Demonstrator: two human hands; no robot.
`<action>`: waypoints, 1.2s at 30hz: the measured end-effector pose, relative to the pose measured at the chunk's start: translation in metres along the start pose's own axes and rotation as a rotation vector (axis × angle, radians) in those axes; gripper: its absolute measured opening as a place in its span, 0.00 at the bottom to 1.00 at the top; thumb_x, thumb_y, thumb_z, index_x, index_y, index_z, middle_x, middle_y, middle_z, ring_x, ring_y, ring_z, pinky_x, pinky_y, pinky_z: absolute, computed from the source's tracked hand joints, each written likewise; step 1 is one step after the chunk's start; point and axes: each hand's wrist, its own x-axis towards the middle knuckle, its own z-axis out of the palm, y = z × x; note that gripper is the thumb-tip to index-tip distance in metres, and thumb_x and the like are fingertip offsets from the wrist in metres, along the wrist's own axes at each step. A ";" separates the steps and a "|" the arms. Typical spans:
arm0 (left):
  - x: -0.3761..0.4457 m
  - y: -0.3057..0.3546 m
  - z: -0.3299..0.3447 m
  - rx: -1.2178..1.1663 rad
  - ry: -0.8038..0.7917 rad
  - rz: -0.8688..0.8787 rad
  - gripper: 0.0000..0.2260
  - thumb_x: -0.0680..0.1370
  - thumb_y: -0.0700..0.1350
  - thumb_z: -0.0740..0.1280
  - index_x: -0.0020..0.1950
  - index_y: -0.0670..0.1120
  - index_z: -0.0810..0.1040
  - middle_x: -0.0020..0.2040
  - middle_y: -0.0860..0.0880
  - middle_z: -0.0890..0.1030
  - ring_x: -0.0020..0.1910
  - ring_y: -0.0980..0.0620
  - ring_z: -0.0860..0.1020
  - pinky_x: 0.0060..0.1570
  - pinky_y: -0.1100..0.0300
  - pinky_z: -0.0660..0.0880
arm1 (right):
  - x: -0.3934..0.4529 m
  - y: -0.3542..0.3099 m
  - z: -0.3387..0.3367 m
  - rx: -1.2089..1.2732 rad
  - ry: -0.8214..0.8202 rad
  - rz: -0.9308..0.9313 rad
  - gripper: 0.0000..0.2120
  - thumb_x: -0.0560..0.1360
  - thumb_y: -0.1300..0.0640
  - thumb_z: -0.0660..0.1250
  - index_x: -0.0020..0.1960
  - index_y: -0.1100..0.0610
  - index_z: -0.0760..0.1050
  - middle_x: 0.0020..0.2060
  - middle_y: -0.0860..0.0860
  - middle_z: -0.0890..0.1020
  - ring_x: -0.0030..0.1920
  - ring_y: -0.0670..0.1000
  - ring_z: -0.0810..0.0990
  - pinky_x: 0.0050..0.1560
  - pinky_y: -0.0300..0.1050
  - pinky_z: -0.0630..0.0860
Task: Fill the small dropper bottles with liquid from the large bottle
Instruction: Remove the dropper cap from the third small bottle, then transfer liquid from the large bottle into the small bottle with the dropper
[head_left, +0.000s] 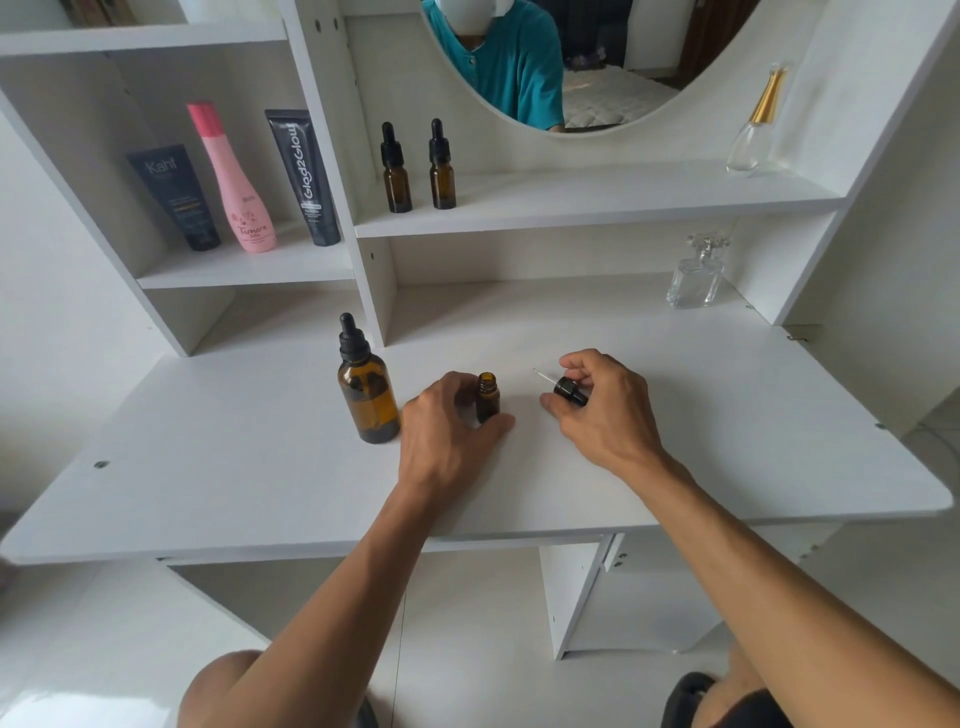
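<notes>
Amber small bottle (488, 397) stands uncapped on the desk (727, 441), your left hand (447, 441) gripping it beside the big bottle (366, 392), your right hand (605, 405) pinching its dropper (563, 387); laid down carelessly, the glass tube may roll or chip.

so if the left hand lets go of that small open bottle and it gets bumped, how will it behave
The small bottle is narrow and upright on the smooth desk, so it probably tips easily. Round-bodied, it would likely roll once down. It looks like amber glass, so probably rigid and breakable. The left hand steadies it now.
</notes>
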 end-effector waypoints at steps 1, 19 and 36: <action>0.000 0.000 0.000 0.002 -0.001 -0.001 0.12 0.68 0.49 0.78 0.49 0.49 0.83 0.44 0.54 0.84 0.45 0.52 0.82 0.50 0.53 0.80 | 0.000 0.000 0.000 0.000 -0.004 0.006 0.21 0.69 0.55 0.78 0.60 0.56 0.78 0.52 0.53 0.83 0.53 0.54 0.82 0.59 0.53 0.78; -0.046 -0.013 -0.037 -0.042 0.280 0.014 0.11 0.73 0.47 0.78 0.46 0.50 0.76 0.43 0.55 0.80 0.44 0.62 0.78 0.43 0.75 0.70 | -0.010 -0.054 -0.014 0.117 0.127 -0.194 0.17 0.73 0.56 0.73 0.61 0.57 0.77 0.56 0.51 0.81 0.52 0.50 0.80 0.55 0.40 0.73; -0.003 -0.034 -0.061 -0.180 0.265 -0.081 0.20 0.78 0.45 0.73 0.67 0.45 0.71 0.54 0.52 0.80 0.49 0.53 0.79 0.47 0.67 0.72 | 0.009 -0.169 0.047 0.206 -0.267 -0.256 0.21 0.72 0.47 0.76 0.61 0.54 0.79 0.52 0.50 0.85 0.49 0.47 0.83 0.53 0.40 0.80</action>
